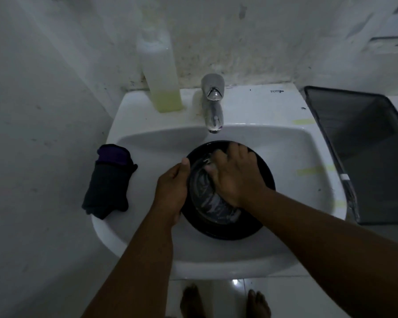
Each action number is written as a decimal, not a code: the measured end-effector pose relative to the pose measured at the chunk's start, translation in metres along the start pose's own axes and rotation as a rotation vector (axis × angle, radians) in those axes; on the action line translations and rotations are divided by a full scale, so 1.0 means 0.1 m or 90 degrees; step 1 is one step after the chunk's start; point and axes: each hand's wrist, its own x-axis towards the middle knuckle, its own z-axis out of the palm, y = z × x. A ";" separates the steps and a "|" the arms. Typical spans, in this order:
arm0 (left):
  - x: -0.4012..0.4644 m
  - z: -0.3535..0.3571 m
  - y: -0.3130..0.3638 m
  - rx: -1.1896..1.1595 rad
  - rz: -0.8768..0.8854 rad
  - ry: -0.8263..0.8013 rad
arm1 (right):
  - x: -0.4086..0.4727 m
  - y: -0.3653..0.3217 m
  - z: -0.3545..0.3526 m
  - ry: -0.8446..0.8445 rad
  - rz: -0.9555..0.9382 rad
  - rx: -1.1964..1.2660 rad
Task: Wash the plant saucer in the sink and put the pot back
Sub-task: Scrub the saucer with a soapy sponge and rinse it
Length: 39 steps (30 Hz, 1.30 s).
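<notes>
**Saucer scrubbed in the basin**

A black round plant saucer (263, 180) sat inside the white sink (147, 226), in the centre of the frame, tilted so that its far edge rose toward the tap. Its inside was streaked with grey, soapy-looking water.

The left hand (171, 187) gripped the saucer's left rim, thumb pointing up along the edge and fingers curled under and out of sight. The right hand (233, 174) lay palm down inside the saucer, fingers bent and pressing onto the wet inner surface near the far side. Something pale showed under its fingertips, but it was too blurred to tell whether the hand held a sponge or only foam, so whether it grasped anything could not be told.

A chrome tap (213, 104) stood at the upper centre of the frame, its spout ending just above the saucer's far edge. No stream of water could be made out. To the tap's left, on the sink's back ledge, stood a tall translucent bottle (161, 72) with yellowish liquid in its lower part. A dark folded cloth with a purple band (108, 180) lay on the sink's left rim, apart from the saucer. At the right of the frame a dark mesh bin (365, 145) stood just beside the sink. Bare feet (191, 301) showed on the tiled floor at the bottom edge.
</notes>
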 end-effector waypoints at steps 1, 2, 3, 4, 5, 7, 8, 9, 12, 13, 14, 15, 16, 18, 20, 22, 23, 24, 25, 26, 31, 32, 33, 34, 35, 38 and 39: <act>0.00 0.00 -0.01 0.002 0.003 -0.004 | 0.04 -0.09 0.02 -0.002 0.004 0.021; 0.00 0.00 0.00 0.004 0.008 0.000 | 0.02 -0.22 0.04 -0.019 -0.006 0.052; 0.01 -0.02 0.00 0.003 0.012 0.010 | -0.05 -0.35 0.07 -0.041 -0.038 0.085; 0.03 -0.04 0.01 0.001 0.013 0.025 | -0.17 -0.46 0.09 -0.063 -0.080 0.114; 0.06 -0.07 0.01 -0.001 0.015 0.041 | -0.30 -0.52 0.11 -0.078 -0.117 0.141; 0.08 -0.12 0.03 -0.001 0.021 0.055 | -0.48 -0.45 0.10 -0.094 -0.146 0.177; 0.08 -0.13 0.03 -0.004 0.020 0.051 | -0.49 -0.33 0.10 -0.096 -0.147 0.164; 0.09 -0.13 0.02 -0.007 0.019 0.044 | -0.47 -0.20 0.09 -0.088 -0.143 0.127; 0.06 -0.07 0.03 -0.015 0.016 0.016 | -0.27 0.23 0.03 -0.008 -0.098 0.034; 0.06 -0.05 0.02 -0.014 0.013 0.004 | -0.18 0.29 0.02 0.020 -0.074 0.035; 0.05 -0.03 0.01 -0.007 0.013 -0.006 | -0.10 0.27 0.02 0.045 -0.052 0.034; 0.04 0.00 0.00 0.008 0.014 -0.017 | -0.03 0.19 0.04 0.057 -0.032 0.043; 0.02 0.03 -0.01 0.022 0.011 -0.027 | 0.03 0.07 0.08 0.058 -0.018 0.063; 0.01 0.04 -0.02 0.027 -0.005 -0.025 | 0.06 -0.26 0.19 0.010 -0.029 0.083; 0.02 -0.02 0.01 0.009 -0.022 0.008 | -0.08 -0.56 0.30 -0.058 -0.073 0.080; 0.04 -0.10 0.04 -0.006 -0.027 0.041 | -0.32 -0.62 0.24 -0.091 -0.115 0.136; 0.05 -0.13 0.04 -0.002 -0.023 0.050 | -0.43 -0.57 0.18 -0.088 -0.138 0.166; 0.05 -0.14 0.04 0.002 -0.018 0.059 | -0.50 -0.46 0.12 -0.080 -0.159 0.171; 0.04 -0.14 0.04 0.006 -0.013 0.062 | -0.51 -0.31 0.07 -0.077 -0.162 0.152; 0.03 -0.12 0.04 0.007 -0.010 0.060 | -0.47 -0.14 0.04 -0.065 -0.142 0.123; -0.02 0.05 0.01 0.019 -0.010 0.008 | -0.03 0.28 0.03 0.092 0.004 0.085; -0.03 0.08 0.00 0.028 -0.010 -0.008 | 0.04 0.21 0.07 0.117 0.039 0.106; -0.04 0.11 0.00 0.034 -0.011 -0.019 | 0.11 0.09 0.11 0.133 0.089 0.138; -0.05 0.13 0.00 0.036 -0.013 -0.022 | 0.15 -0.05 0.17 0.151 0.136 0.178; -0.06 0.12 0.01 0.036 -0.016 -0.019 | 0.15 -0.20 0.20 0.141 0.164 0.207; -0.01 0.01 0.04 0.024 -0.021 0.021 | -0.07 -0.54 0.33 0.005 0.067 0.158; 0.00 -0.03 0.06 0.013 -0.022 0.030 | -0.15 -0.55 0.31 -0.009 0.027 0.133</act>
